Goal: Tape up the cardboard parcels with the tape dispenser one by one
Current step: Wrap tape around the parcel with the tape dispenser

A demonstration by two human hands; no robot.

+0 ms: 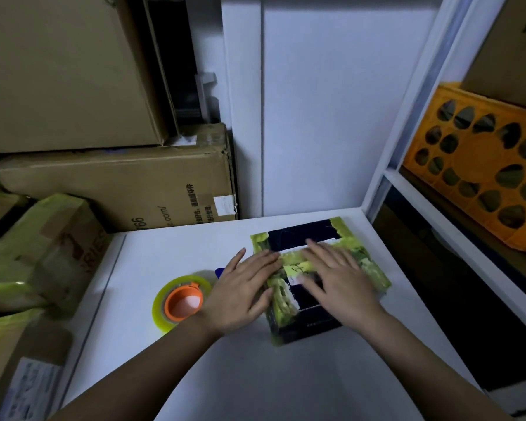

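Observation:
A small dark parcel [304, 233] wrapped in bands of yellow-green tape lies on the white table [170, 253]. My left hand [243, 287] lies flat with straight fingers on the parcel's left edge. On top of the parcel my right hand [337, 278] presses down, fingers spread and straight. The tape dispenser [181, 300], an orange core inside a yellowish roll, rests on the table just left of my left wrist. A blue part [219, 271] of it peeks out behind my left hand.
Large cardboard boxes [119, 189] are stacked at the back left. Taped parcels [43, 253] sit along the left edge of the table. A white shelf frame [407, 183] stands at the right with an orange crate [480, 168] on it.

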